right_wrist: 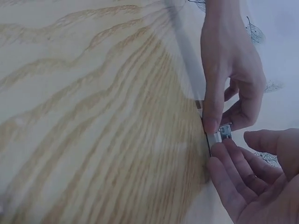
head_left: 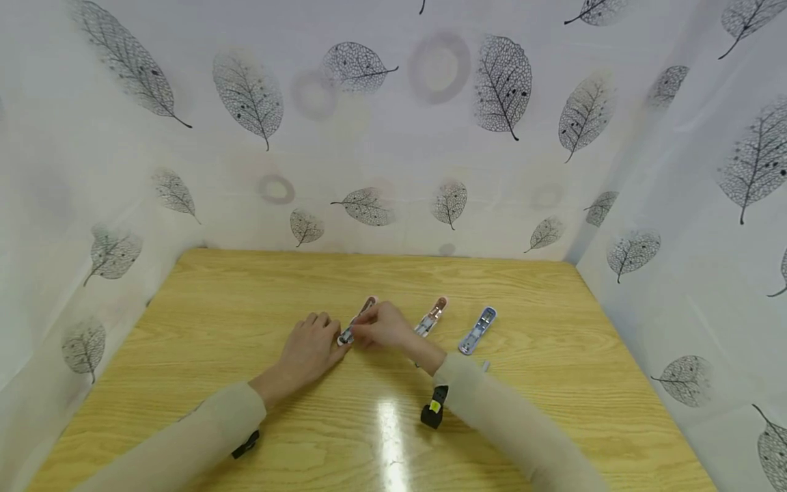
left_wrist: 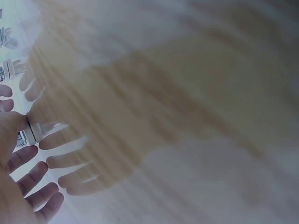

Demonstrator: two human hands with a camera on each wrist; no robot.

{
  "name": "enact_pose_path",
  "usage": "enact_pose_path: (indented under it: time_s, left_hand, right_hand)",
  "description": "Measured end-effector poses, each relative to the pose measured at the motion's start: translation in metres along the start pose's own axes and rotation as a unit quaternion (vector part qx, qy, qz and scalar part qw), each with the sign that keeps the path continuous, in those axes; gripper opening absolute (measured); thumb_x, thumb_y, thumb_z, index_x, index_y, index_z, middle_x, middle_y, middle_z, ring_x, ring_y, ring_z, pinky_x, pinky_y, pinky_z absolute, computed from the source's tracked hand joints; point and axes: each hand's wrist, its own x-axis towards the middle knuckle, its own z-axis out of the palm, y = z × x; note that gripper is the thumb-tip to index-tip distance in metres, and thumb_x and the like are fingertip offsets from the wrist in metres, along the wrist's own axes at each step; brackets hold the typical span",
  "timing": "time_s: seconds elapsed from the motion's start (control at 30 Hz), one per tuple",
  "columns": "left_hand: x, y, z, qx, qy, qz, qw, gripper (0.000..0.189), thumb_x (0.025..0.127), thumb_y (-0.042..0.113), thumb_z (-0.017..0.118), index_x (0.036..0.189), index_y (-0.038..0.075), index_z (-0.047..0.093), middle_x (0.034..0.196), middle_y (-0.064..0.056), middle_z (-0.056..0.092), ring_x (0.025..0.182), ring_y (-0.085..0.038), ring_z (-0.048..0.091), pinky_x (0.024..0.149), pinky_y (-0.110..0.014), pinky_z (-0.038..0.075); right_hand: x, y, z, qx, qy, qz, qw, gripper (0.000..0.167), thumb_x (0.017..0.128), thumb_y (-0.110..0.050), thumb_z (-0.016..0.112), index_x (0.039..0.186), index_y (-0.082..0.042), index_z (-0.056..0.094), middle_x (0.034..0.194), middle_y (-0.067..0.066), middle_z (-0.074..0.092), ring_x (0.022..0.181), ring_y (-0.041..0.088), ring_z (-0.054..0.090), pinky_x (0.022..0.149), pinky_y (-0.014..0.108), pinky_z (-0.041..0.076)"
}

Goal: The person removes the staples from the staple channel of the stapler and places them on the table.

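A slim small stapler with its lid swung back lies on the table, its metal part showing beside the fingers. My left hand pinches its near end between thumb and fingers. Over the same stapler is my right hand, fingertips at the metal part. In the right wrist view the right thumb stands apart from its lightly bent fingers. Whether that hand holds anything small is hidden. A second stapler with a pinkish lid lies partly behind the right wrist. Farther right is a blue one.
A small grey strip lies below the blue stapler, close to the right sleeve. The wooden table is glossy and reflects the hands. Leaf-printed white sheeting closes off the back and both sides.
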Motion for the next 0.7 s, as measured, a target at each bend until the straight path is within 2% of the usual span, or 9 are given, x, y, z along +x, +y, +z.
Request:
enact_pose_path:
  time_s: [0.3, 0.7]
  left_hand:
    - [0.0009, 0.0015, -0.0012, 0.005, 0.01, 0.007, 0.9999, 0.034, 0.092, 0.04, 0.081, 0.093, 0.009, 0.067, 0.087, -0.008, 0.061, 0.077, -0.024, 0.057, 0.064, -0.036, 0.052]
    - [0.0, 0.0013, -0.0016, 0.005, 0.013, 0.009, 0.9999, 0.035, 0.091, 0.04, 0.082, 0.092, 0.009, 0.066, 0.086, -0.007, 0.06, 0.076, -0.023, 0.056, 0.064, -0.036, 0.052]
  right_hand:
    - [0.0019, -0.0003, 0.0058, -0.027, 0.0, 0.011, 0.9996, 0.019, 0.099, -0.01, 0.072, 0.111, 0.004, 0.078, 0.095, 0.02, 0.079, 0.068, 0.016, 0.074, 0.061, 0.028, 0.061]
    - [0.0045, 0.0046, 0.0077, 0.018, 0.005, 0.03, 0.9994, 0.019, 0.097, -0.011, 0.076, 0.107, 0.005, 0.078, 0.093, 0.021, 0.08, 0.067, 0.014, 0.074, 0.062, 0.028, 0.062]
